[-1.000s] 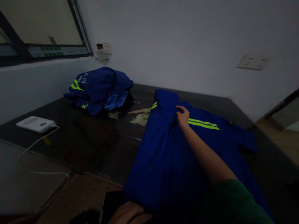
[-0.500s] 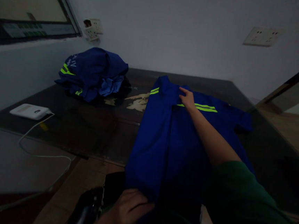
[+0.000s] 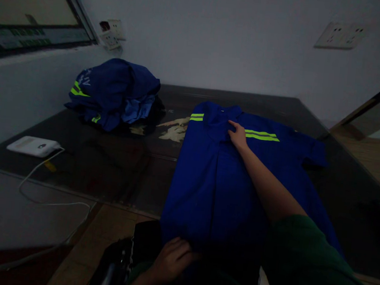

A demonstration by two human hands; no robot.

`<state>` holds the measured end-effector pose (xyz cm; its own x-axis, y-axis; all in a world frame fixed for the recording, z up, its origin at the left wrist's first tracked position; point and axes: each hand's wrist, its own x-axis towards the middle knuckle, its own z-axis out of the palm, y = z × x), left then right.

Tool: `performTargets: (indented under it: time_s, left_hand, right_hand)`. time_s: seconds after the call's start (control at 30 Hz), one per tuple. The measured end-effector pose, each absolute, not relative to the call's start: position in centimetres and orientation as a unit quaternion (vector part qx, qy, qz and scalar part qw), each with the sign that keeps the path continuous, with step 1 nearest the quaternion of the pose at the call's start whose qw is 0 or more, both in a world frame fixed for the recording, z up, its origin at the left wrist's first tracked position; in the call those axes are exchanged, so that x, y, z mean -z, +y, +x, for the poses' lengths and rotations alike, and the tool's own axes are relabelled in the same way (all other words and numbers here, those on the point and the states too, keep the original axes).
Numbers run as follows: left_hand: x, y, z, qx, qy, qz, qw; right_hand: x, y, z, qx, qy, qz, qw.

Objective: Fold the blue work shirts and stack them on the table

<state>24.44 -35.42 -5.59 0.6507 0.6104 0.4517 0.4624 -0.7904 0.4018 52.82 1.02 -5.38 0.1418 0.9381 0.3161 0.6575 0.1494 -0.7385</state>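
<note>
A blue work shirt (image 3: 193,178) with yellow-green reflective stripes lies front up, its collar toward the wall and one short sleeve spread to the right. My right hand (image 3: 239,137) rests just below the collar, index finger stretched out and fingers apart on the cloth. Down at the near hem, my left hand (image 3: 173,257) has its fingers curled onto the shirt's edge; the fingertips are partly hidden in shadow. The hem hangs over the near table edge toward my lap.
A crumpled pile of blue clothing (image 3: 114,93) sits at the back left of the dark table (image 3: 114,171). A white device (image 3: 34,145) with a cable (image 3: 51,203) lies at the left edge. Wall sockets (image 3: 341,36) are at the back right.
The left front panel and collar lie flatter and wider now, with the neck opening showing. My right hand stays near the collar; my left hand has shifted slightly right at the hem.
</note>
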Motion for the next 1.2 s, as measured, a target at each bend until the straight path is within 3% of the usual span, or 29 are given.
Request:
performTargets:
  time_s: [0.2, 0.37, 0.47, 0.67, 0.9, 1.2]
  left_hand:
    - [6.6, -35.8, 21.8, -0.201, 0.286, 0.916, 0.196]
    - [8.6, -37.6, 17.5, -0.305, 0.527, 0.778, 0.155]
    - [10.0, -38.1, 17.0, -0.303, 0.584, 0.733, 0.175]
    - [11.1, -39.4, 16.5, -0.351, 0.48, 0.785, 0.172]
    - [8.7, -41.1, 15.4, -0.414, 0.438, 0.777, 0.184]
    - [7.9, -40.6, 15.6, -0.377, 0.363, 0.824, 0.218]
  right_hand:
    - [5.7, 0.9, 52.8, -0.162, -0.639, -0.63, 0.41]
    - [5.7, 0.9, 52.8, -0.162, -0.638, -0.634, 0.406]
    - [5.7, 0.9, 52.9, -0.159, -0.641, -0.635, 0.4]
    - [6.1, 1.2, 53.2, -0.154, -0.647, -0.628, 0.405]
    - [6.8, 1.7, 53.3, -0.153, -0.64, -0.614, 0.436]
    - [7.0, 2.2, 53.6, -0.16, -0.641, -0.615, 0.43]
